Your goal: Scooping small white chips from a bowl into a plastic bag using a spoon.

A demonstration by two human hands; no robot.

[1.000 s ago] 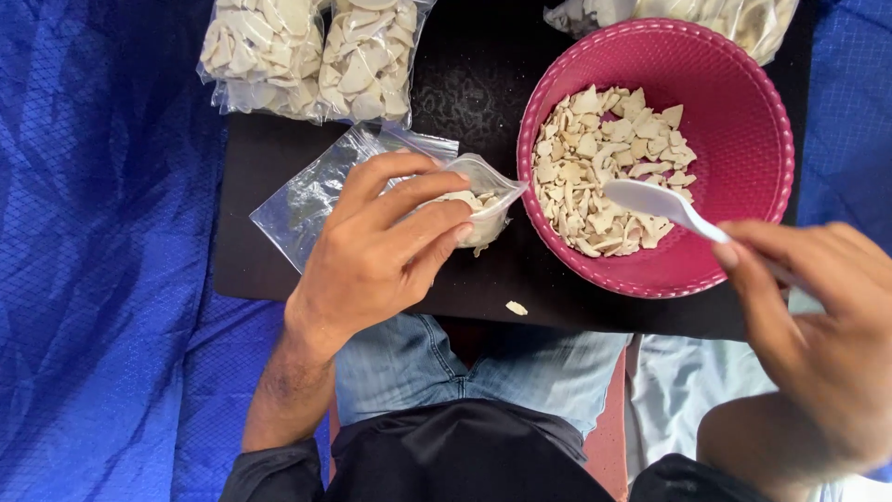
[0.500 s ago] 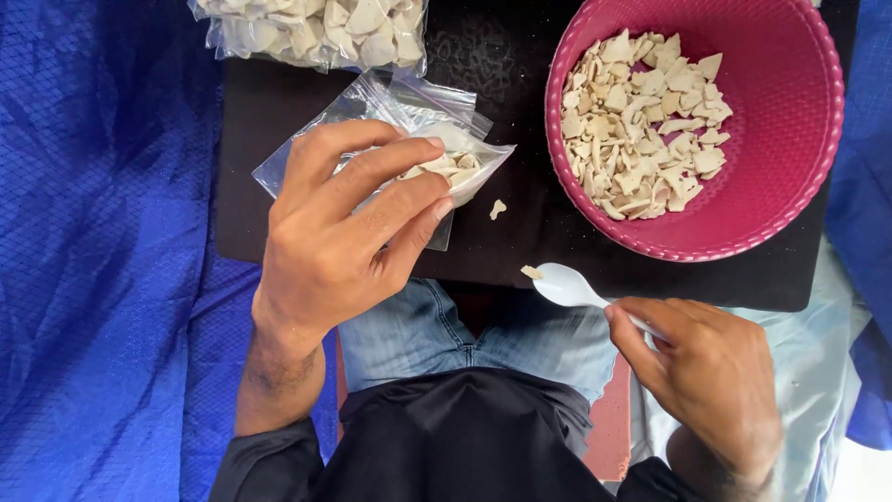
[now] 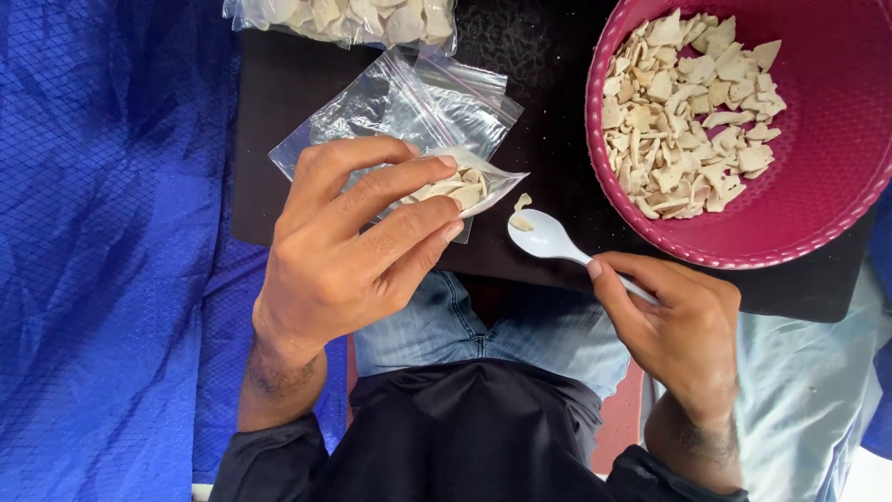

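Two hands: left hand (image 3: pixel 344 251) pinches small clear bag (image 3: pixel 465 186), partly filled; right hand (image 3: pixel 674 325) grips white spoon (image 3: pixel 544 237) carrying chips; pink bowl (image 3: pixel 836 186) remains well stocked.

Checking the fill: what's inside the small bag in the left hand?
Pale chips show through the small clear bag near its open mouth. The left hand fingers cover the rest, so the fill level is hidden.
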